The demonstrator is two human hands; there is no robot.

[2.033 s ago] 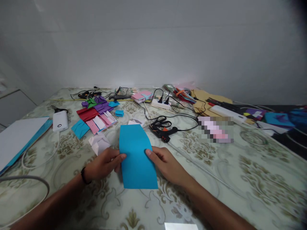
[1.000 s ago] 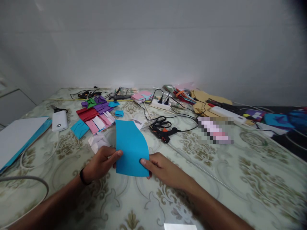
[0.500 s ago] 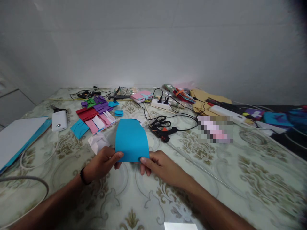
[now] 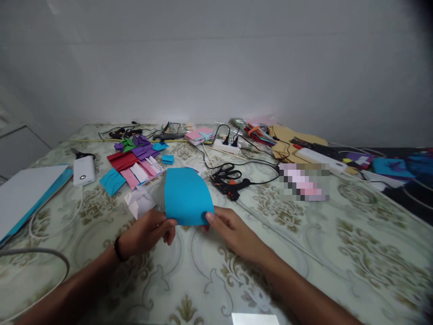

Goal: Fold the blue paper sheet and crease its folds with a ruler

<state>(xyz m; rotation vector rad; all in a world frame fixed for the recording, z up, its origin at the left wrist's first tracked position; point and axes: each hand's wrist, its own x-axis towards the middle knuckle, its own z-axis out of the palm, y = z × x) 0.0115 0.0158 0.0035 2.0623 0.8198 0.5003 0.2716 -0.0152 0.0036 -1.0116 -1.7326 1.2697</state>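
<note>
A curved sheet of blue paper [image 4: 187, 196] is held up over the patterned tablecloth. My left hand [image 4: 150, 230] pinches its near left corner, thumb on top and fingers curled below. At the near right corner, my right hand [image 4: 226, 225] grips the sheet with the thumb above; its other fingers are partly hidden underneath. Just left of the sheet lies a crumpled white paper [image 4: 138, 201]. Beyond the right hand rest a black glue gun [image 4: 233, 187] and black-handled scissors [image 4: 228, 172].
Folded coloured papers [image 4: 135, 158] lie at the back left, near a white power bank [image 4: 84, 170] with a cable. A white power strip [image 4: 226, 146] with plugged-in cords stands at the back. Large paper sheets [image 4: 25, 189] lie far left; brown paper [image 4: 287, 140] lies back right.
The blue sheet has shifted slightly right and up, its right side swinging outward. My right hand has moved a little right and away from me; my left hand's fingers have curled further beneath.
</note>
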